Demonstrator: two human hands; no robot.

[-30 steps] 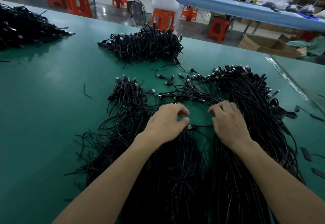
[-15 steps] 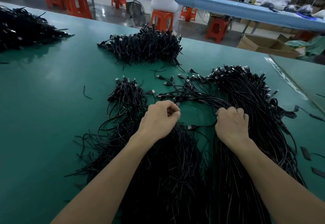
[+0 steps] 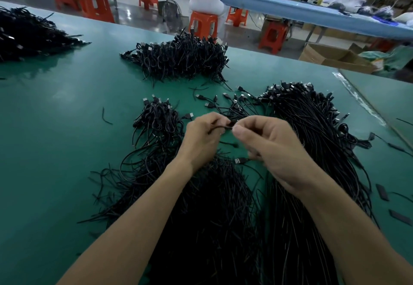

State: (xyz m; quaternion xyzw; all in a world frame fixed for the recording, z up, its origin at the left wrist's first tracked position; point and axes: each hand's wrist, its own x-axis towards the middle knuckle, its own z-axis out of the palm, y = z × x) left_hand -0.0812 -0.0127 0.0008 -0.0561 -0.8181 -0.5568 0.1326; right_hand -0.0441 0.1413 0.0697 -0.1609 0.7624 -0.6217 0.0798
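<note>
Head view, the only one on record: we find both hands raised just above the green table point(image 3: 55, 128), meeting over the gap between two piles of black leads. The left hand point(image 3: 202, 137) has its fingers curled and pinches one end of a short stretch of black cable point(image 3: 221, 126); the right hand point(image 3: 274, 148) pinches the other end between thumb and curled fingers, so that the cable spans the small space between the two hands, clear of the table. A USB plug point(image 3: 238, 161) shows just below the right hand; we cannot tell whether it belongs to the held cable. The near pile point(image 3: 201, 206) lies under the left forearm, and the long pile point(image 3: 312, 141) runs under and beyond the right forearm, its plug ends pointing away from us. A small looped bundle point(image 3: 156, 117) sits just left of the left hand. Loose cables point(image 3: 223, 103) with plugs lie scattered beyond the hands. A far heap point(image 3: 181, 59) rests near the table's back edge, and another heap point(image 3: 26, 34) at its left end. Behind the table, a person sits on an orange stool point(image 3: 204, 24), and a cardboard box point(image 3: 335, 56) stands on the floor to the right.
</note>
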